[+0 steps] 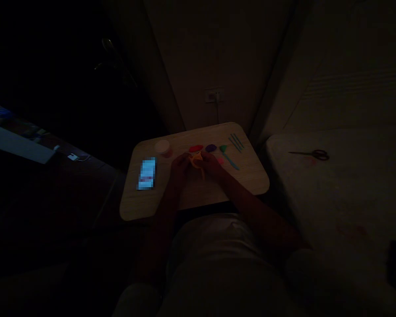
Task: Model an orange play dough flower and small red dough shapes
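Observation:
In dim light, a soft orange piece of modelling clay [196, 159] is held between both hands above the small table, with a thin strand hanging from it. My left hand [181, 164] grips its left side, fingers closed. On the right side, my right hand [210, 164] pinches it. Just beyond the hands lie a red lump of clay [196, 149] and a purple lump [211, 148]. A pink lump [220, 161] is beside my right hand. Farther right is a teal modelling tool [231, 162], with green clay [223, 149] at its upper end.
On the table [251, 180] are a lit phone [147, 173], a lidded tub [163, 147] and several thin teal sticks [236, 142]. Scissors [317, 154] lie on a pale surface to the right. A wall socket [214, 95] with a cable is behind the table.

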`<state>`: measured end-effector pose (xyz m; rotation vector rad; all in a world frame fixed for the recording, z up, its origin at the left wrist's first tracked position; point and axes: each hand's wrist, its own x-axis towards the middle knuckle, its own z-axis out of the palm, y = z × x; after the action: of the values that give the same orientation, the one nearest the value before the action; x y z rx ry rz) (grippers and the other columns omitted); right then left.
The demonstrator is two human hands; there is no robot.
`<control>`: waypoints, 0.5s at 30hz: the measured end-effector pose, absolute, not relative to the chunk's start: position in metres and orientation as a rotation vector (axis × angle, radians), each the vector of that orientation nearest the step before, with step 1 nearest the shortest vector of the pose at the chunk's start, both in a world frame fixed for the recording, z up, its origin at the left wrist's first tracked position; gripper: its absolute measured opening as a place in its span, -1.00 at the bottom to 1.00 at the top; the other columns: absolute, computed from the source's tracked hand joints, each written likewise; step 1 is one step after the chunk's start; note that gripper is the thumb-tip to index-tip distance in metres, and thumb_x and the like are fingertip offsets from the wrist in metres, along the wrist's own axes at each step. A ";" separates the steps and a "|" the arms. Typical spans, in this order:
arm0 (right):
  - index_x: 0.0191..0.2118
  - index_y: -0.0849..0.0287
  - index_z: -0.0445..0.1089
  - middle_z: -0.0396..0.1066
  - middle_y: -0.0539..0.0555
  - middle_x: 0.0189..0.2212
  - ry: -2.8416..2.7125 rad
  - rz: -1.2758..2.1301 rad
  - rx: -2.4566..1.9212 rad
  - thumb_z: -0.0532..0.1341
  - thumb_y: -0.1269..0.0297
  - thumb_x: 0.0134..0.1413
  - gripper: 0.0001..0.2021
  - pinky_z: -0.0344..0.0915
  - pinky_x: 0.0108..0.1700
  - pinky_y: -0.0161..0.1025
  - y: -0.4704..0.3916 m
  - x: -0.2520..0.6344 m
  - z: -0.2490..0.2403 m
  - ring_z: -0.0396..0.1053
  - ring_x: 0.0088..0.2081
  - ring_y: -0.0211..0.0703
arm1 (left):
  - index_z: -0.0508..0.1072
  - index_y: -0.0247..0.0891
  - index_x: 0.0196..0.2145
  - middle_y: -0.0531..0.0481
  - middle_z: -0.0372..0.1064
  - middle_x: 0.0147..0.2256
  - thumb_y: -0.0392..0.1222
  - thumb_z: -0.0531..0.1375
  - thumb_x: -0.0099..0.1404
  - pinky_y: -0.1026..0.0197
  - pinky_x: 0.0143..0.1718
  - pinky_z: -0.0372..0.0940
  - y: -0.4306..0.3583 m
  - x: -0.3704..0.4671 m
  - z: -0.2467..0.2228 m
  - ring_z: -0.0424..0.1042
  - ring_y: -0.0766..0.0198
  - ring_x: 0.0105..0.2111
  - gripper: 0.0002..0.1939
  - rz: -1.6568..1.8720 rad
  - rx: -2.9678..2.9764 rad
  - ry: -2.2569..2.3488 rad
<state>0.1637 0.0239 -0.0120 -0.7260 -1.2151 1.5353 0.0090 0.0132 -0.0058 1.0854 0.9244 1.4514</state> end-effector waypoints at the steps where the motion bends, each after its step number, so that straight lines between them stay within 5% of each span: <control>1: -0.29 0.13 0.45 0.50 0.03 -0.29 -1.225 1.526 -0.731 0.44 0.03 -0.13 -0.65 0.41 -0.12 -0.15 0.024 0.163 -0.013 0.46 -0.20 -0.07 | 0.58 -0.23 -0.33 -0.02 0.52 -0.30 0.04 0.48 0.06 0.21 -0.23 0.39 0.013 0.009 -0.006 0.51 0.23 -0.28 -0.66 1.445 1.077 0.912; 7: -0.25 0.11 0.46 0.52 0.03 -0.28 -1.200 1.468 -0.752 0.49 0.04 -0.22 -0.59 0.44 -0.08 -0.12 0.028 0.160 -0.020 0.49 -0.18 -0.06 | 0.58 -0.21 -0.22 -0.04 0.55 -0.24 0.05 0.49 0.04 0.22 -0.24 0.40 0.015 0.010 -0.007 0.53 0.22 -0.28 -0.59 1.471 1.089 0.877; 15: -0.23 0.08 0.44 0.50 0.04 -0.26 -1.143 1.415 -0.736 0.46 -0.02 -0.17 -0.59 0.42 -0.10 -0.15 0.026 0.160 -0.017 0.46 -0.18 -0.08 | 0.61 -0.22 -0.32 -0.03 0.57 -0.30 0.01 0.49 0.03 0.22 -0.24 0.41 0.015 0.012 -0.009 0.53 0.21 -0.30 -0.67 1.455 1.130 0.941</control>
<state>0.1599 0.0261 -0.0167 -0.7358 -1.1426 1.4149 0.0117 0.0154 -0.0090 1.1296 0.9411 1.4553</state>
